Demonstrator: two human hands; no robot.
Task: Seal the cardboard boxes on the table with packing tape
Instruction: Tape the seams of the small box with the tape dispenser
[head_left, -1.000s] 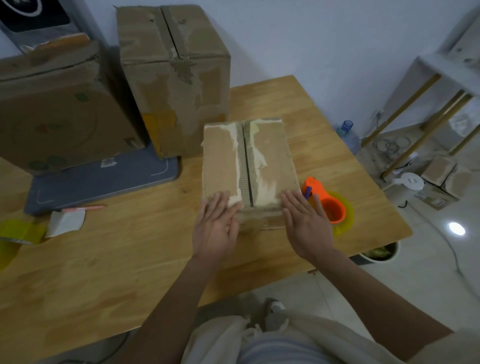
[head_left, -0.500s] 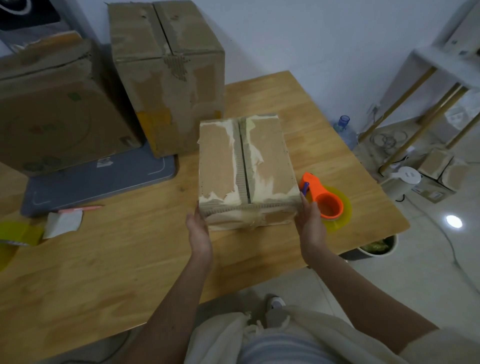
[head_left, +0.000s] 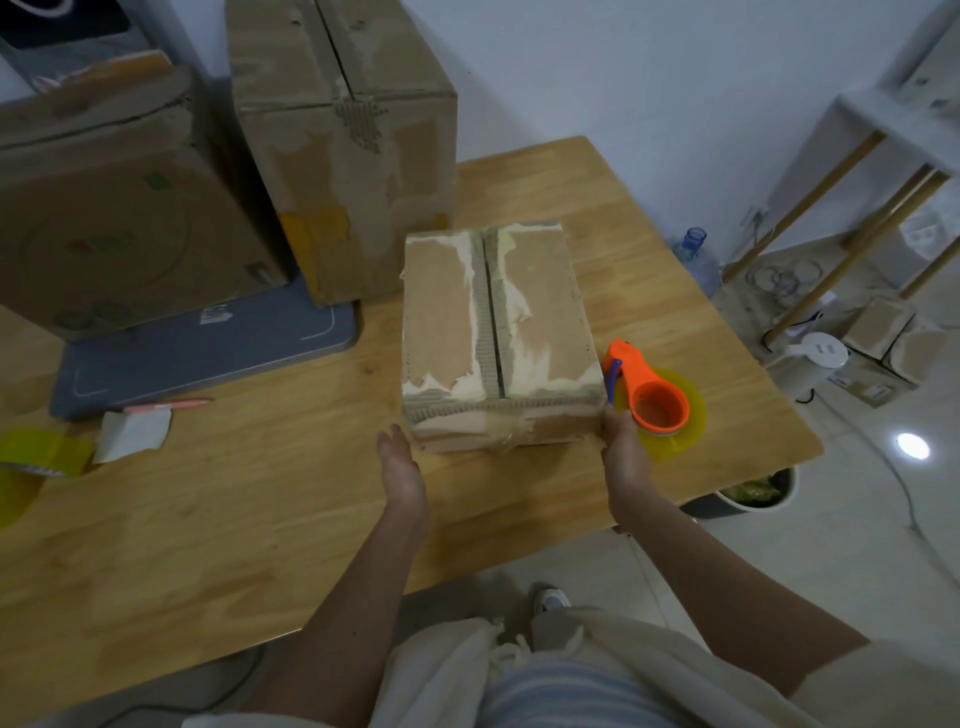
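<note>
A small worn cardboard box (head_left: 498, 338) lies in the middle of the wooden table (head_left: 260, 519), flaps closed, with an untaped seam along its top and old clear tape on its near face. My left hand (head_left: 400, 467) hovers edge-on with straight fingers just off the box's near left corner. My right hand (head_left: 623, 447) touches the near right corner with straight fingers. Beside that hand lies an orange tape dispenser (head_left: 652, 400) with a yellow tape roll. A tall box (head_left: 343, 135) and a large box (head_left: 119, 208) stand at the back left.
A grey board (head_left: 208, 348) lies under the back boxes. A second yellow tape roll (head_left: 36, 457), a white paper scrap (head_left: 135, 434) and a pink pen (head_left: 171, 405) lie at the left. A bin (head_left: 753, 493) and a blue bottle (head_left: 693, 249) stand beyond the table's right edge.
Both hands left the box's top and dropped to its near corners. The left hand has since drawn slightly away from the box; the right stays at the corner.
</note>
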